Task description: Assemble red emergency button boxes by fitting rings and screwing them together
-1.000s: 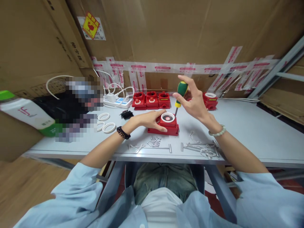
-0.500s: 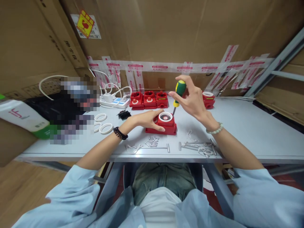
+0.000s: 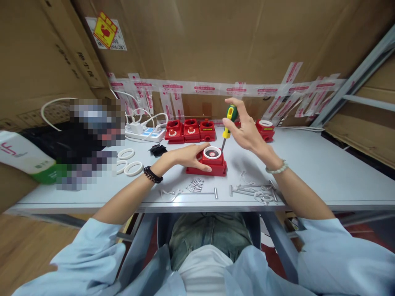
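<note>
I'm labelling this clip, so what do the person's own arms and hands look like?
The left hand is ungloved, dark bracelets at the wrist; the right hand, also ungloved, has a pale beaded bracelet. Light-blue sleeves leave the forearms uncovered.

Small assembly workshop indicated. A pale table [image 3: 314, 168] is backed by cardboard [image 3: 200, 45] seamed with printed tape [image 3: 203, 89]. Screws [image 3: 195, 186] are heaped near the front edge; a screwdriver [image 3: 226, 132] is held at a red box [image 3: 219, 168]; three similar boxes [image 3: 190, 131] are lined up behind, beside a power strip [image 3: 156, 134].
</note>
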The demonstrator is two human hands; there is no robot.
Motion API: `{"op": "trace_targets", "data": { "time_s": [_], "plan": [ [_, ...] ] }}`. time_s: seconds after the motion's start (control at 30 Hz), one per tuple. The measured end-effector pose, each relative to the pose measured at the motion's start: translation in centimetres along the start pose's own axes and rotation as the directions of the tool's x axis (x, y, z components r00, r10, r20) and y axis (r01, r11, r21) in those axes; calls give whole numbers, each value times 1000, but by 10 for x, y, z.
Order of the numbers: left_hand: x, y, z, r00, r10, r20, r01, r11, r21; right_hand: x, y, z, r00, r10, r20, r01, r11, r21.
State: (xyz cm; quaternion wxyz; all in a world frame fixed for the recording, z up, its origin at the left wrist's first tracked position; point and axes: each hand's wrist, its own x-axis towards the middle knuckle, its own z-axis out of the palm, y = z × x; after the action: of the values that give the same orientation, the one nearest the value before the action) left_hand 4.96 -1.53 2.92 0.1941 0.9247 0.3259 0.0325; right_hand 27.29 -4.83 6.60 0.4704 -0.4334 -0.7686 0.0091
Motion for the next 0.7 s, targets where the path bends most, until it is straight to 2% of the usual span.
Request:
{"op": "trace_targets", "data": {
  "time_s": [0.07,0.13,0.2,0.33,0.4,0.57,0.63,0.7],
  "plan": [
    [1,-1,0,1000,11,-1,-11,1000,-3,1,0,-6,995,-25,99,10,989,148],
    [1,-2,1,1000,27,-6,-27,1000,-8,2,-1,-9,988,-41,151,7,977,214],
    [1,-2,1,999,42,-6,-43,999,-17,1,-5,-9,991,-29,128,9,988,153],
    [2,-2,1,999,47,-16,-48,999,-25,0,-11,-2,1000,5,-19,-6,996,-89],
    [2,-2,1,999,38,-18,-38,999,-20,0,-10,-3,1000,0,-13,-2,993,-119],
    [2,-2,2,999,30,-20,-31,999,-34,2,-2,-17,977,-34,210,-1,986,167],
    [1,-1,2,999,32,-27,-34,998,-48,2,-3,-18,977,-30,213,-13,980,197],
    [1,0,2,999,43,-25,-45,996,-75,2,-6,-13,987,-15,157,-5,992,128]
  ]
}}
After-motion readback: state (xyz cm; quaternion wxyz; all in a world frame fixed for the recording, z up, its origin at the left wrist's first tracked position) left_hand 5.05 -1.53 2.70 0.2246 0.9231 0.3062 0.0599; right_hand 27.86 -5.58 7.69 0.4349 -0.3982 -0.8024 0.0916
